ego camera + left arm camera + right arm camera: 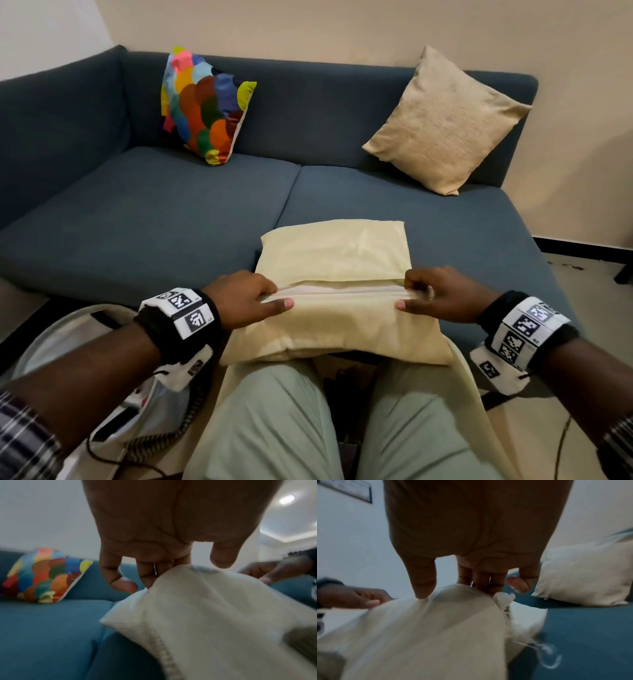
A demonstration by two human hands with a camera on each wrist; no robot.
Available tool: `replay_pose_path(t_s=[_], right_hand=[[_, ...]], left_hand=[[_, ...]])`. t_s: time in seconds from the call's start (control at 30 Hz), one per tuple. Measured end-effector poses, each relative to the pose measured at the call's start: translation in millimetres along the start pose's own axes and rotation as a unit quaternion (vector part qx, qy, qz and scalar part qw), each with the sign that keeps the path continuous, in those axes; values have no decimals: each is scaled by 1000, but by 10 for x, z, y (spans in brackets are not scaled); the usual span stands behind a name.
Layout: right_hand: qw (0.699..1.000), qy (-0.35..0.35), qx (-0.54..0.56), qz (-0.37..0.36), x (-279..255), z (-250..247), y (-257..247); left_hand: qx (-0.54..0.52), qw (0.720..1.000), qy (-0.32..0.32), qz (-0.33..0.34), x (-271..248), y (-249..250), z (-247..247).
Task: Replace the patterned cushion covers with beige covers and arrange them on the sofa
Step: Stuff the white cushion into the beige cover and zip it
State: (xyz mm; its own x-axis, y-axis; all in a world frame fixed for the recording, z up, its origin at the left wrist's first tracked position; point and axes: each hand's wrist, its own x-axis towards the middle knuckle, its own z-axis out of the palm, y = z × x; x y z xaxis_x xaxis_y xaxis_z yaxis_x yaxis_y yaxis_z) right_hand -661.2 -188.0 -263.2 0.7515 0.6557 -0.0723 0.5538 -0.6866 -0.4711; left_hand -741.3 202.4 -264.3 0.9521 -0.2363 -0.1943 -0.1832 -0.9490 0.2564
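A pale beige cover (335, 329) with a cushion insert (334, 246) partly inside lies over my knees and the front of the blue sofa (154, 219). My left hand (245, 301) pinches the left end of the cover's opening (180, 574), thumb on the near flap. At the right end of that opening my right hand (436, 298) pinches the fabric (462, 599) the same way. A multicoloured patterned cushion (205, 106) (44, 574) leans on the backrest at left. A beige-covered cushion (445, 123) (583, 574) leans at the back right.
White and patterned fabric with a dark cord (113, 411) lies by my left leg on the floor. A strip of beige cloth (469, 394) hangs by my right knee. The sofa's left armrest (58, 113) rises at left, and the wall stands behind.
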Motion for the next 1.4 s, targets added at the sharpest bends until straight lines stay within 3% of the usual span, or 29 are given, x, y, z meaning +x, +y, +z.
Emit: replay_pose_path(t_s=[0.1,0.23,0.33,0.43,0.53,0.6,0.7,0.8,0.87,0.93,0.97,1.03,1.1,1.13,1.2,1.3,1.4], right_hand=[[1000,27,-4,-7,-76,67,112],[992,72,-98,-27,-59,162,23],[994,77,-71,-11,-88,107,45],[995,82,-47,-21,-128,91,-13],[999,34,2,-40,-111,111,-110],[1000,-9,-13,-12,-96,77,-148],[988,-117,-87,48,-74,91,-190],[978,-151,-120,75,-47,145,-200],[991,-123,19,56,-64,135,-176],[980,-60,186,33,-114,94,-125],[975,-33,217,26,-133,71,-101],[990,-10,142,17,-152,41,-57],[1000,-16,-5,27,-163,65,-23],[999,-6,-28,29,-173,77,-12],[999,43,16,20,-189,95,-24],[991,101,88,18,-163,70,-77],[996,90,11,11,-151,75,-62]], left_hand=[[105,994,-6,-43,-109,-17,49],[176,983,-2,-42,-101,129,116],[74,996,49,29,-22,119,81],[-92,979,118,137,49,82,103],[-129,980,93,121,75,81,98],[-24,996,59,60,36,61,74],[122,992,18,17,-20,47,90],[144,989,11,19,-10,57,126],[28,998,12,48,-14,1,136],[-122,987,46,92,-43,-78,135],[-167,979,67,99,-60,-125,126],[-196,974,79,81,-92,-200,110],[-134,987,76,53,-115,-298,114],[-92,992,74,39,-135,-337,124],[-77,994,71,22,-175,-367,168],[-178,981,71,33,-224,-299,195],[-210,975,54,40,-244,-253,184]])
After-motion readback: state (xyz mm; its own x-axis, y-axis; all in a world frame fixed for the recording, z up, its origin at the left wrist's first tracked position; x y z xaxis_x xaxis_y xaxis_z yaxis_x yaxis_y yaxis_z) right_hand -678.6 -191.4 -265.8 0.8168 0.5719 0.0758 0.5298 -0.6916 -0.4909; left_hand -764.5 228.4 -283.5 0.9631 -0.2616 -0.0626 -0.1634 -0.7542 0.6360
